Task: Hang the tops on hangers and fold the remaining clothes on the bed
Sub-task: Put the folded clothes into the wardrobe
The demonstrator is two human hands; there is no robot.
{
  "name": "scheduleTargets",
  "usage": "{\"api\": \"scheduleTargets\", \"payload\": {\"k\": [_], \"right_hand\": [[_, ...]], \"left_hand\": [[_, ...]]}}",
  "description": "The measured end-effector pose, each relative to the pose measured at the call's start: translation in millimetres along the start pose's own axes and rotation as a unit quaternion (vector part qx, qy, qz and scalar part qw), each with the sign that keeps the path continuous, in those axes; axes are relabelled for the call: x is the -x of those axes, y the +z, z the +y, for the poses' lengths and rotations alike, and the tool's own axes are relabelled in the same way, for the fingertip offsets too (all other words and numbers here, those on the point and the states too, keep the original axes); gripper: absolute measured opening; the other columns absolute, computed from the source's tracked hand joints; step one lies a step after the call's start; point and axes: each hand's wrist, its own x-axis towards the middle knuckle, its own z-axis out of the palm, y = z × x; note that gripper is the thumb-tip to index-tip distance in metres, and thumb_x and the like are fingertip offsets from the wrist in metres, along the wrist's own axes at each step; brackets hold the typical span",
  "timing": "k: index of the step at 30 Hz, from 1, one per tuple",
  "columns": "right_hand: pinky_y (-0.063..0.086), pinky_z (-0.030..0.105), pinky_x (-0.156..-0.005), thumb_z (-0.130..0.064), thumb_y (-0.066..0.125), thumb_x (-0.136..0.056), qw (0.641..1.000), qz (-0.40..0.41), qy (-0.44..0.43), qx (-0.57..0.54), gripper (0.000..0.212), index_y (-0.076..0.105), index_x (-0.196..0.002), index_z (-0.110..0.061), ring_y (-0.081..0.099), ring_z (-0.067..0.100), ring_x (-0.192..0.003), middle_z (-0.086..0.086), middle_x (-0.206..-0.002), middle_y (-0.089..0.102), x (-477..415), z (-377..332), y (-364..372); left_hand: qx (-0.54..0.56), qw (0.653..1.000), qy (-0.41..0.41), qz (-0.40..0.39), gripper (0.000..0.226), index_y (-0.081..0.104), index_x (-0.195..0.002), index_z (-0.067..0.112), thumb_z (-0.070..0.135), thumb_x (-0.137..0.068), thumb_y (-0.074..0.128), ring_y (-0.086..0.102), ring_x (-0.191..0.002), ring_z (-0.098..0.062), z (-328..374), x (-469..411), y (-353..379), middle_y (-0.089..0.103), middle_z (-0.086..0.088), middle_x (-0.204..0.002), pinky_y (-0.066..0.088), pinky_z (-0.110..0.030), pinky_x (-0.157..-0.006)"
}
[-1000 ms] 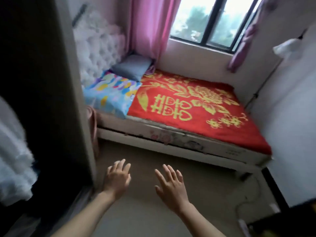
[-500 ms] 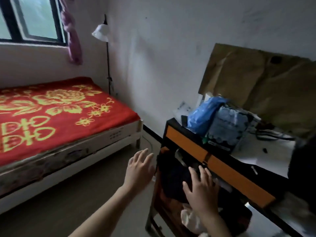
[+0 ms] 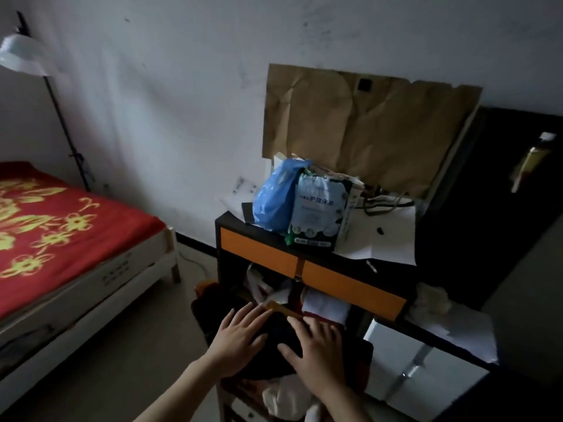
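The dark clothes pile lies at six o'clock, just in front of the desk with orange drawers. Both hands now rest on it, fingers spread flat. The left hand, in the air half a second ago, has come down beside the right hand. The bed has slid to nine o'clock.

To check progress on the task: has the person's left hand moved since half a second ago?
Yes. The left hand went right, from beside the black desk with orange drawer fronts onto the dark clothes pile.
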Motion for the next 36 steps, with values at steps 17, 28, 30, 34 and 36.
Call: {"api": "scheduleTargets", "payload": {"k": [17,28,30,34,36], "right_hand": [[0.052,0.033,-0.065,-0.060,0.021,-0.094,0.995,0.014,-0.073,-0.063,0.066,0.075,-0.092,-0.022,0.067,0.015,-0.080,-0.009,-0.089,0.071,-15,5,-20],[0.036,-0.003,-0.078,-0.017,0.054,-0.094,0.947,-0.017,0.006,-0.320,0.028,0.065,-0.114,0.000,0.055,0.003,-0.101,-0.005,-0.103,0.062,-76,-19,-109],[0.038,-0.001,-0.078,-0.015,0.054,-0.094,0.931,-0.005,0.013,-0.364,0.026,0.066,-0.113,-0.002,0.056,0.004,-0.099,0.001,-0.106,0.065,-90,-19,-119],[0.042,0.017,-0.069,-0.020,0.049,-0.096,0.895,-0.060,-0.010,-0.441,0.019,0.067,-0.101,-0.016,0.058,0.000,-0.075,0.001,-0.092,0.066,-99,-14,-126],[0.044,0.013,-0.076,-0.029,0.055,-0.093,0.887,-0.101,-0.020,-0.451,0.022,0.055,-0.113,-0.036,0.058,-0.008,-0.092,-0.011,-0.107,0.061,-97,-7,-121]], "left_hand": [[0.139,0.970,0.158,0.121,0.053,0.067,-0.115,0.022,0.056,-0.096,0.031,0.057,-0.113,-0.010,-31,23,5,0.067,0.007,-0.116,0.046,-0.032,-0.088],[0.242,0.931,0.164,0.220,0.057,0.073,-0.103,0.010,0.056,-0.084,0.046,0.056,-0.102,-0.009,-15,-30,-139,0.068,0.001,-0.112,0.044,-0.028,-0.089],[0.213,0.939,0.151,0.224,0.055,0.073,-0.103,0.013,0.052,-0.081,0.042,0.057,-0.103,-0.008,-8,-41,-164,0.067,0.003,-0.113,0.044,-0.027,-0.091],[0.129,0.945,0.159,0.256,0.047,0.074,-0.096,0.017,0.048,-0.084,0.040,0.062,-0.094,-0.022,4,-57,-200,0.070,0.002,-0.106,0.051,-0.041,-0.083],[0.105,0.940,0.168,0.278,0.045,0.073,-0.094,0.017,0.047,-0.085,0.040,0.063,-0.092,-0.024,7,-60,-213,0.069,0.002,-0.103,0.052,-0.043,-0.078]]}}
